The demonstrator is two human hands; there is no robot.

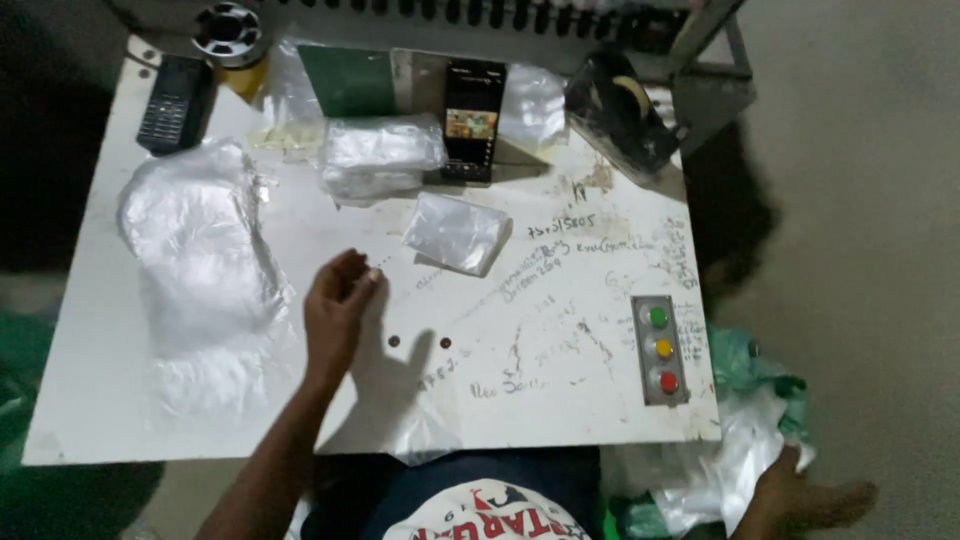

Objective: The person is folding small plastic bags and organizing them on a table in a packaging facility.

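The table (560, 400) is white, with dark handwriting and small brown spots. On it, the button panel (661, 349) is grey and has a green, a yellow and a red button. The plastic bags (200, 250) are clear and look whitish. The phone (473, 118) is black with a bright screen, and the tape dispenser (620, 120) is black. The handset (175, 102) is dark too. The bag (745, 365) beside the table is green.

The counter (560, 400) looks like matt white board, scuffed and ink-marked. Clear plastic bags (200, 260) lie glossy and crinkled on it. The button panel (661, 350) looks like dull grey metal with shiny plastic buttons.
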